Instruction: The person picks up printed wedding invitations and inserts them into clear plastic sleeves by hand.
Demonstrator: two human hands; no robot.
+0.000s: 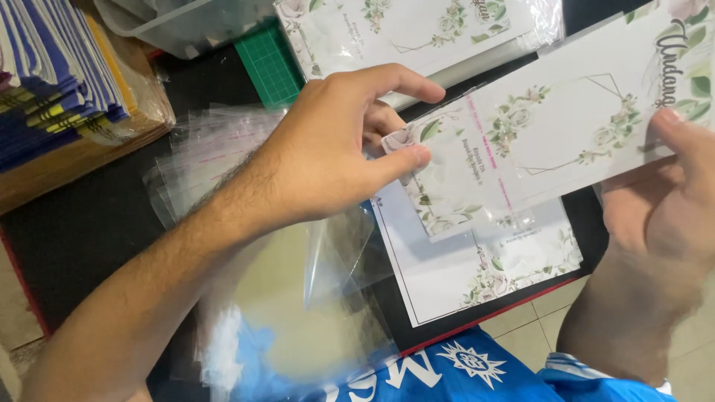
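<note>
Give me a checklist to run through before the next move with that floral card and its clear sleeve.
1. Left hand pinching the near corner of the floral card: ok.
2. Right hand supporting the card's far end: ok.
3. Clear sleeve around the card's near end: ok, partly on.
4. Card fully seated in the sleeve: not ok, most of it is outside.
5. Sleeve flap state: cannot tell.
6. Spare clear sleeves within reach on the black table: ok.
</note>
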